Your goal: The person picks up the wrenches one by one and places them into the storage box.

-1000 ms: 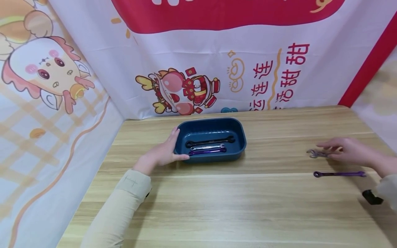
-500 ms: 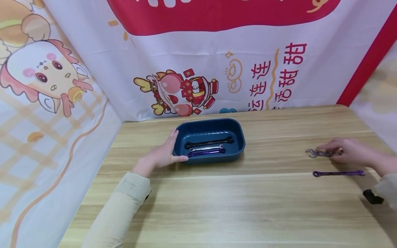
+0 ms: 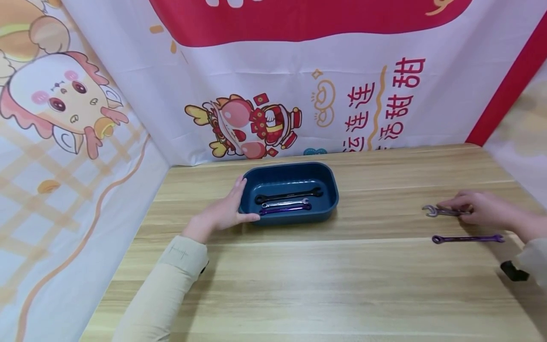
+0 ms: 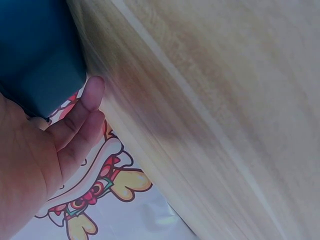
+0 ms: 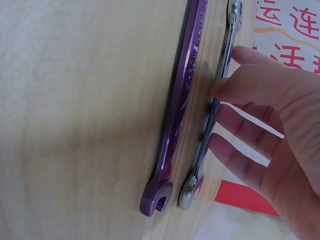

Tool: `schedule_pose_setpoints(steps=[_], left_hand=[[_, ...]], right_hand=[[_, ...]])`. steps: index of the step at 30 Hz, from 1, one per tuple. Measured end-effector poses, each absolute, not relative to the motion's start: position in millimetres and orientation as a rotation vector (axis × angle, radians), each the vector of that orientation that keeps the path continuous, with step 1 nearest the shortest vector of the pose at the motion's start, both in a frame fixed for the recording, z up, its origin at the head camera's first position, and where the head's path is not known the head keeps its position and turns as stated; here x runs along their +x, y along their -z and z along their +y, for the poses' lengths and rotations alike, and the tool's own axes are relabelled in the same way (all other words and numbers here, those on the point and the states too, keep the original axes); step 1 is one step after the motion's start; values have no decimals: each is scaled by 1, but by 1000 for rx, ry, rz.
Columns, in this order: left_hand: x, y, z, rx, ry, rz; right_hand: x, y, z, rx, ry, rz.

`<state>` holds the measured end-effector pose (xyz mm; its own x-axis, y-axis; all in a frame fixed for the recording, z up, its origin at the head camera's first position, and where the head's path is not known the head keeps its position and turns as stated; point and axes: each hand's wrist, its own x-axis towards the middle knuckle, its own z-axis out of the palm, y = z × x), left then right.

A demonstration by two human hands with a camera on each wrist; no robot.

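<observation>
The right hand (image 3: 485, 209) pinches the silver wrench (image 3: 446, 212) sideways, forked end (image 3: 433, 212) left.

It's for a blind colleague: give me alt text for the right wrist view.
A right hand pinches a silver wrench by its shaft. A purple wrench lies beside it on a wooden table, with white cloth bearing red characters behind.
</observation>
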<state>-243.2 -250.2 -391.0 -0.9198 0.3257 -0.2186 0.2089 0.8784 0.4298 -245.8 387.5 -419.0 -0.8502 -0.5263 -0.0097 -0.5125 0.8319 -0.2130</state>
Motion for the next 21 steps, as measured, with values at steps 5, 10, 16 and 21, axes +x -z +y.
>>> schedule_pose_setpoints(steps=[5, 10, 16, 21], left_hand=[[-243, 390, -250, 405, -589, 2762], [-241, 389, -250, 419, -585, 2761], [-240, 390, -250, 420, -595, 2757], [-240, 391, -251, 428, -591, 2765]], right_hand=[[-247, 419, 389, -820, 316, 2917], [-248, 422, 392, -913, 318, 2924], [-247, 425, 394, -1013, 325, 2950], [-246, 425, 393, -923, 249, 2952]])
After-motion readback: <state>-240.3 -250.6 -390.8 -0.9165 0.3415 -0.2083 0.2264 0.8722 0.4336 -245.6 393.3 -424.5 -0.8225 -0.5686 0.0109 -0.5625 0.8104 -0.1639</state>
